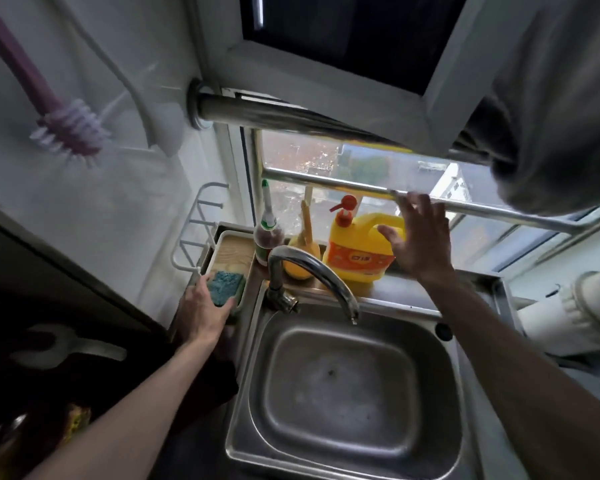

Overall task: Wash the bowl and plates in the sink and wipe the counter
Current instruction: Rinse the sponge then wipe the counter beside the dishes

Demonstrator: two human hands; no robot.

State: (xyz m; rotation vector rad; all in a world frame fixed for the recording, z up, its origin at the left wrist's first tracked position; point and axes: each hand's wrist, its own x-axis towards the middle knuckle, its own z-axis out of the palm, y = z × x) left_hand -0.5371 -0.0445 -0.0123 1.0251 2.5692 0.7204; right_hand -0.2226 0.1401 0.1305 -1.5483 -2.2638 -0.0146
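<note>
The fingers of the left hand (205, 308) are curled round one blue-green scouring sponge (226, 288), thumb on its near-left edge and the other fingers along its right side. The sponge sits at the near end of a single white plastic tray with a wooden floor (230, 249). The right hand (420, 241) is held up flat, its four fingers straight and slightly spread. Its thumb reaches out toward the handle of one yellow detergent jug with a red pump (355, 256); whether it touches the jug I cannot tell. Left of the jug on the sill stand two more containers, a slim brown bottle with a green cap (268, 233) and a round yellow bottle with a long neck (305, 252). Two steel rails cross the window, the lower rail (329, 181) just by the right fingertips. One curved chrome tap (314, 268) arches over the one stainless-steel sink (343, 393), directly below both forearms. Its basin is dull and streaked, with a dark drain at the middle. A single pink bottle brush (68, 129) hangs on the left wall.
</note>
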